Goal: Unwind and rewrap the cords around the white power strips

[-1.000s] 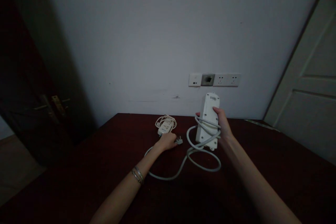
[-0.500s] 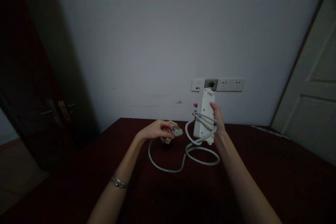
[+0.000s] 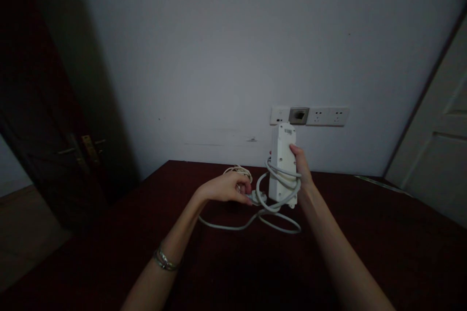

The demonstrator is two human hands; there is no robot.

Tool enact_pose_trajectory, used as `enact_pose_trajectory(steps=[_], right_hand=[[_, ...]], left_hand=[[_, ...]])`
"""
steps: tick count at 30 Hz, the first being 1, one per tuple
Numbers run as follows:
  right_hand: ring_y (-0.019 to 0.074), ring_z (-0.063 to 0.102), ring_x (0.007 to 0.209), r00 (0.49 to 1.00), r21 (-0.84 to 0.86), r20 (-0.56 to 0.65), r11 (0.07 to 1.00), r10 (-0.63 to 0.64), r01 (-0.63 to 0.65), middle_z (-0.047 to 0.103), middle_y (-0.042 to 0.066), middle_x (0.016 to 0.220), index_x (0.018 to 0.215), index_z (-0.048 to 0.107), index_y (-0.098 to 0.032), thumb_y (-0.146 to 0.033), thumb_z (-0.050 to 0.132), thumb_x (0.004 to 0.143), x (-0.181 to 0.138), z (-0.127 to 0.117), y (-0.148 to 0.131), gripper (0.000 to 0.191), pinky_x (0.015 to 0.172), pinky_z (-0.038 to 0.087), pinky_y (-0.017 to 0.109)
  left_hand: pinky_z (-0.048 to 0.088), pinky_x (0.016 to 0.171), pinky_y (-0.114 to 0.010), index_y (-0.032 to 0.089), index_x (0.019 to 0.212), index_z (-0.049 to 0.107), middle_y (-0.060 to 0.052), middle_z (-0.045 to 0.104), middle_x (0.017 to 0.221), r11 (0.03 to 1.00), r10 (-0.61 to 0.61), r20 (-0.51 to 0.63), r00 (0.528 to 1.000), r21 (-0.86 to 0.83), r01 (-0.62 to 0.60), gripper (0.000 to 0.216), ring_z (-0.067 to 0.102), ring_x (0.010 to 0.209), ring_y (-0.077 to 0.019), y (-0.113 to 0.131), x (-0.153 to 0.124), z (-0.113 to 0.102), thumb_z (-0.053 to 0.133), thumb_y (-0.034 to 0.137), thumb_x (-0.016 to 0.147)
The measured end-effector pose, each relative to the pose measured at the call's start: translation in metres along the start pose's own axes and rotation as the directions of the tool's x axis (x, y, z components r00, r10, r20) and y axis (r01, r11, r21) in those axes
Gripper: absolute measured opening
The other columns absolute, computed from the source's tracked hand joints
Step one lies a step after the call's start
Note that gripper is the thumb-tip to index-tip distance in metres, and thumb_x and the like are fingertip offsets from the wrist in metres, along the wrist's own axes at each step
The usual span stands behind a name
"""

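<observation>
My right hand grips a white power strip, held upright above the table with its screwed back toward me. A grey-white cord is wound around the strip's lower part and hangs in loose loops below it. The fingers of my left hand pinch the plug at the cord's end, close to the left of the strip. Behind the left hand lies a coiled cream cable on the table, partly hidden by the hand.
The dark red table meets a pale wall at its back edge. Wall sockets are set above it, behind the strip. A dark door stands at left, a white door at right.
My left hand has moved right with the plug, toward the strip and its loops. More of the cream cable behind it shows. The right hand keeps hold of the strip.
</observation>
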State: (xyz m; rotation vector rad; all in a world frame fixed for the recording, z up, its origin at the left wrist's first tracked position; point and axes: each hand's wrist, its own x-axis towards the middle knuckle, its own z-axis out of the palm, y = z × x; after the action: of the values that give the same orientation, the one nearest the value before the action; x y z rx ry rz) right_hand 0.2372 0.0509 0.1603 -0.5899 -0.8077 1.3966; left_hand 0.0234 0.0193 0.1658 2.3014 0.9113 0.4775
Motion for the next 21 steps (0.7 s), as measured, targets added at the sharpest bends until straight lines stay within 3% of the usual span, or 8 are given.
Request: enact_pose_trajectory(steps=[6, 11, 16, 21], right_hand=[[0.0217, 0.066, 0.059, 1.000, 0.026, -0.005, 0.999, 0.019, -0.019, 0.068, 0.003, 0.060, 0.097, 0.060, -0.015, -0.040, 0.054, 0.073, -0.002, 0.004, -0.001, 0.036, 0.053, 0.056, 0.032], [0.0216, 0.066, 0.060, 0.998, 0.022, 0.057, 1.000, -0.014, 0.013, 0.068, 0.006, 0.062, 0.099, 0.061, -0.013, -0.046, 0.053, 0.074, -0.003, 0.002, 0.001, 0.042, 0.055, 0.056, 0.032], [0.0216, 0.066, 0.061, 0.997, 0.008, 0.076, 1.000, -0.030, 0.029, 0.068, 0.007, 0.062, 0.099, 0.062, -0.012, -0.050, 0.053, 0.072, -0.003, 0.002, 0.003, 0.048, 0.055, 0.056, 0.032], [0.0222, 0.065, 0.061, 0.995, -0.018, 0.098, 1.000, -0.009, 0.011, 0.067, 0.007, 0.061, 0.099, 0.063, -0.010, -0.053, 0.056, 0.068, -0.003, 0.003, 0.006, 0.054, 0.055, 0.055, 0.032]], left_hand=[[0.034, 0.053, -0.022, 0.013, 0.073, 0.063, 0.002, 0.052, 0.061, 0.999, 0.028, -0.038, 0.999, 0.019, -0.028, 0.024, 0.046, 0.058, -0.0089, 0.007, -0.002, 0.000, 0.072, 0.032, 0.063], [0.033, 0.047, -0.021, 0.013, 0.076, 0.061, 0.003, 0.052, 0.057, 0.977, 0.011, 0.020, 1.000, -0.212, -0.006, 0.026, 0.045, 0.048, -0.0063, -0.001, 0.000, -0.001, 0.072, 0.034, 0.065], [0.035, 0.043, -0.020, 0.013, 0.078, 0.056, 0.003, 0.055, 0.056, 0.887, 0.028, 0.052, 0.998, -0.462, 0.000, 0.029, 0.049, 0.042, -0.0061, -0.013, 0.008, 0.003, 0.073, 0.030, 0.063], [0.037, 0.041, -0.020, 0.012, 0.073, 0.053, 0.003, 0.055, 0.054, 0.841, 0.024, 0.035, 0.999, -0.542, -0.001, 0.030, 0.050, 0.041, -0.0068, -0.013, 0.014, 0.011, 0.076, 0.027, 0.058]])
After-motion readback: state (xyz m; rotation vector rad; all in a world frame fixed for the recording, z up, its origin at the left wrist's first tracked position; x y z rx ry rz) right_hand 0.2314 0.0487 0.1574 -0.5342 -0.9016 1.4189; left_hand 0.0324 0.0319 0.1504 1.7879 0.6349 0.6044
